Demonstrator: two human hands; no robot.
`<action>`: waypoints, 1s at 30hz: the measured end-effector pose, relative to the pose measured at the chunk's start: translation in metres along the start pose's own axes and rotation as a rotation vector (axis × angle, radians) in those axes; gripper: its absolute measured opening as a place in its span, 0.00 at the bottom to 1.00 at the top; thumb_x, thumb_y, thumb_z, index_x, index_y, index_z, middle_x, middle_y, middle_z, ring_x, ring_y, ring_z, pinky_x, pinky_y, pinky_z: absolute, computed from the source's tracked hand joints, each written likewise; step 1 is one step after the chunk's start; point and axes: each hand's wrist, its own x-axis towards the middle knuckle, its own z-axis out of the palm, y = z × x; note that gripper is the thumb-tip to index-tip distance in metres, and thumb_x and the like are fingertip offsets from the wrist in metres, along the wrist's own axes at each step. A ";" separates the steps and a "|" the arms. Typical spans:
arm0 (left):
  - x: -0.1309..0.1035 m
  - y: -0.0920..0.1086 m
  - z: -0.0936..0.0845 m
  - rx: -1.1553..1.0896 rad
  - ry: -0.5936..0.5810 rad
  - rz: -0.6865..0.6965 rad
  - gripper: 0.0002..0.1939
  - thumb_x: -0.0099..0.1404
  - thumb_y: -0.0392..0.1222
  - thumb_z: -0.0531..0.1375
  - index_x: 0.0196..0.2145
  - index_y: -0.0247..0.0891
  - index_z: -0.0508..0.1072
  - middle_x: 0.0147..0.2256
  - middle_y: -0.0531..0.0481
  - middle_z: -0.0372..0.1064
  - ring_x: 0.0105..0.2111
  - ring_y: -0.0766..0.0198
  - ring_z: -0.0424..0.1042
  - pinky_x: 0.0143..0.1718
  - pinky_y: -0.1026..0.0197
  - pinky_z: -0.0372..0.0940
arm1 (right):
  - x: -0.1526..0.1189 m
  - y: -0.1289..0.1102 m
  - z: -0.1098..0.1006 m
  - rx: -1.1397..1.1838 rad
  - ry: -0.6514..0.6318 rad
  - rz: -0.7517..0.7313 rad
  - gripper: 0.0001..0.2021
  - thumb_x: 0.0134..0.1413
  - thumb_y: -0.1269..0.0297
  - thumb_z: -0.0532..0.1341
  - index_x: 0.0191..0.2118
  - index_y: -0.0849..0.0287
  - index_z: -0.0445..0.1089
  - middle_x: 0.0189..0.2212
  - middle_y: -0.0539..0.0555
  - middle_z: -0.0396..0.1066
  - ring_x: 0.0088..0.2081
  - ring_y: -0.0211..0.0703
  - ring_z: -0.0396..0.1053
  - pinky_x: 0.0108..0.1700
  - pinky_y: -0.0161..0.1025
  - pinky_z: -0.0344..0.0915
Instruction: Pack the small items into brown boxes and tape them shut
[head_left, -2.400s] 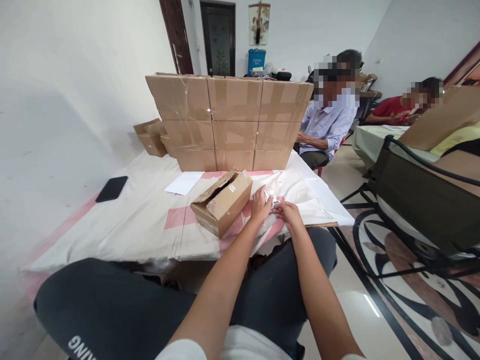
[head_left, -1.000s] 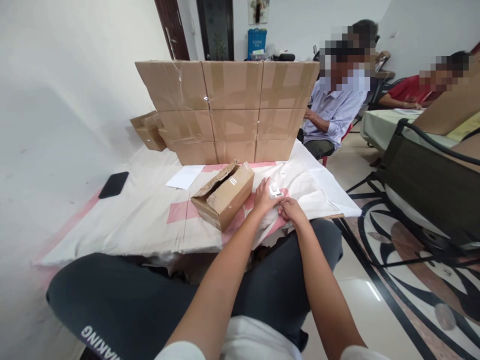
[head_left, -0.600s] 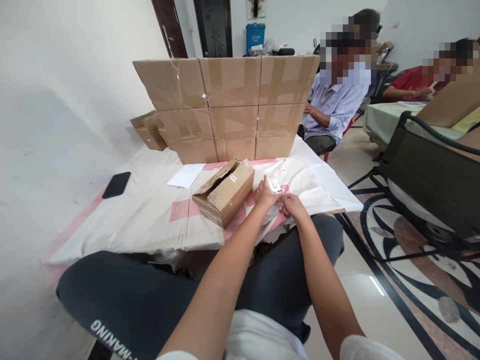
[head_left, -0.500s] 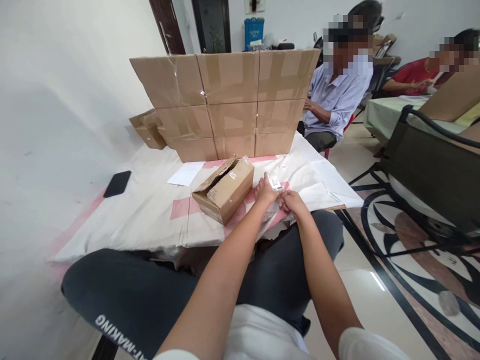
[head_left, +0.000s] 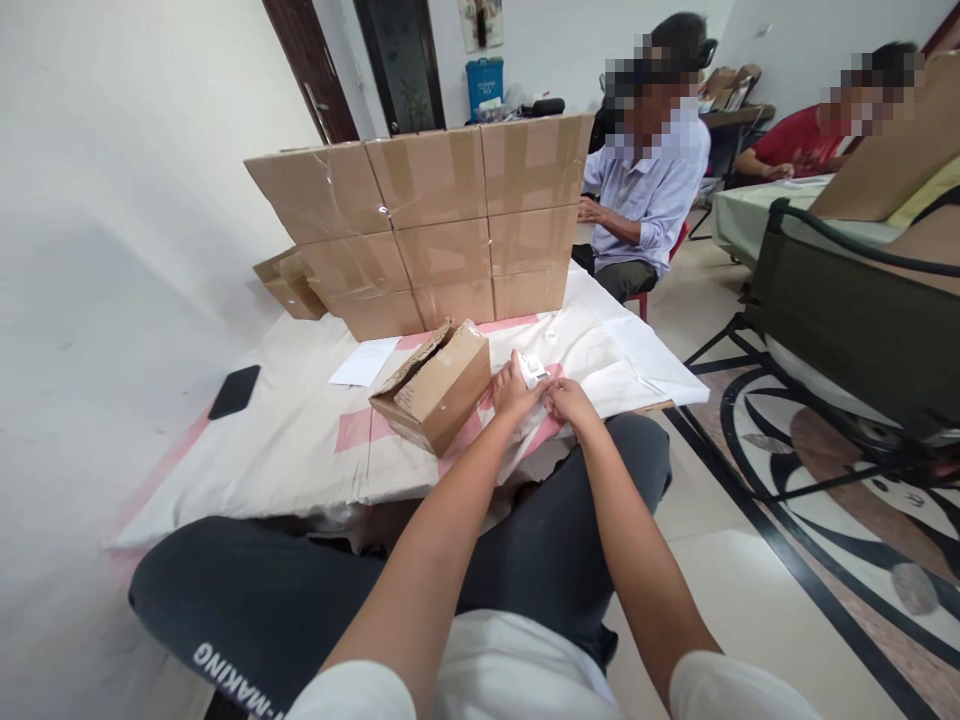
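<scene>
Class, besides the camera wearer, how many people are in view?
2: the person in light blue beyond the table, and the person in red at far right. The cardboard partition may hide others.

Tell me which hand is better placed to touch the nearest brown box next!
Probably the left hand: it is close beside the brown box, while the right hand is farther off. But the left holds a small white thing, so may need freeing first.
</scene>
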 end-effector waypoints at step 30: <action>0.009 -0.005 -0.008 -0.109 -0.039 0.037 0.58 0.58 0.59 0.68 0.74 0.38 0.41 0.70 0.34 0.54 0.68 0.44 0.59 0.65 0.51 0.57 | -0.010 -0.002 0.000 -0.147 0.053 -0.124 0.16 0.69 0.60 0.58 0.29 0.61 0.69 0.18 0.45 0.66 0.19 0.33 0.63 0.26 0.32 0.63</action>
